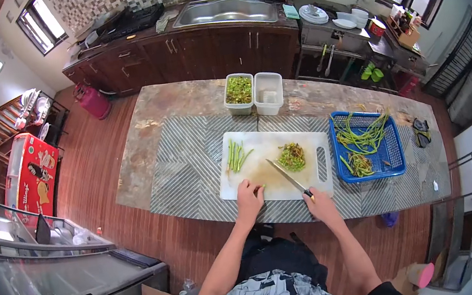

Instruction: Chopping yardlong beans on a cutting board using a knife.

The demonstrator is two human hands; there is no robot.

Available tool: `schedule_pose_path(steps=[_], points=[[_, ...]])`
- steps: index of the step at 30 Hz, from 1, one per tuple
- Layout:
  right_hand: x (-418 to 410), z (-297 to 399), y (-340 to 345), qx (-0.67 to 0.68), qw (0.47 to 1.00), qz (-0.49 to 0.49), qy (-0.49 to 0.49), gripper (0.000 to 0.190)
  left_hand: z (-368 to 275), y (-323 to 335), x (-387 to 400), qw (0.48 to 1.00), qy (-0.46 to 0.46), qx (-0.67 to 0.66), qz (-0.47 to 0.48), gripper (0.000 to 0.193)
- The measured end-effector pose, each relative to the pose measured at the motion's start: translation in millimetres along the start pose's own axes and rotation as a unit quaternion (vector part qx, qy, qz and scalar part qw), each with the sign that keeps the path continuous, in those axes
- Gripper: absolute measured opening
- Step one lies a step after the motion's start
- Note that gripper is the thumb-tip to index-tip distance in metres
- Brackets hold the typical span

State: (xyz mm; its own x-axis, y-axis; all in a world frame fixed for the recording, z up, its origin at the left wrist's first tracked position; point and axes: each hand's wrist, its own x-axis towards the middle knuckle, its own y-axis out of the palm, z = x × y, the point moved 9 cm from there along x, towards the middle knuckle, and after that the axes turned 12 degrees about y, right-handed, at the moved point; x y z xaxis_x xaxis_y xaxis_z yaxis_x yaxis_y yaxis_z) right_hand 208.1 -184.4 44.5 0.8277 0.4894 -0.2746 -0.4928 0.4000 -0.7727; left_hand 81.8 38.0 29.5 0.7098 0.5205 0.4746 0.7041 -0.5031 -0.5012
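Observation:
My right hand [321,208] grips the dark handle of a kitchen knife [286,175]. Its blade points up and left over a white plastic cutting board [269,143]. At the board's front edge, my left hand [250,202] has its fingers curled, with a small green bean piece [263,185] showing at the fingertips; most of it is hidden. Several cut lengths of long bean [235,156] lie at the board's left side. To the right, beyond the blade, sits a heap of finely chopped beans [291,157].
A blue plastic basket [337,156] right of the board holds long beans [363,132] and a tangled bunch [359,164]. Behind the board stand a tub of chopped beans [239,90] and a second translucent tub [269,97]. A dark object [421,132] lies at the table's right.

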Motion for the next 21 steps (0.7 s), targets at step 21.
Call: schedule_pose_path(steps=[21], points=[[-91,19,49,-0.093,0.991,0.015,0.096,0.031,-8,-4,0,0.999,0.000,0.015,-0.029,0.008]])
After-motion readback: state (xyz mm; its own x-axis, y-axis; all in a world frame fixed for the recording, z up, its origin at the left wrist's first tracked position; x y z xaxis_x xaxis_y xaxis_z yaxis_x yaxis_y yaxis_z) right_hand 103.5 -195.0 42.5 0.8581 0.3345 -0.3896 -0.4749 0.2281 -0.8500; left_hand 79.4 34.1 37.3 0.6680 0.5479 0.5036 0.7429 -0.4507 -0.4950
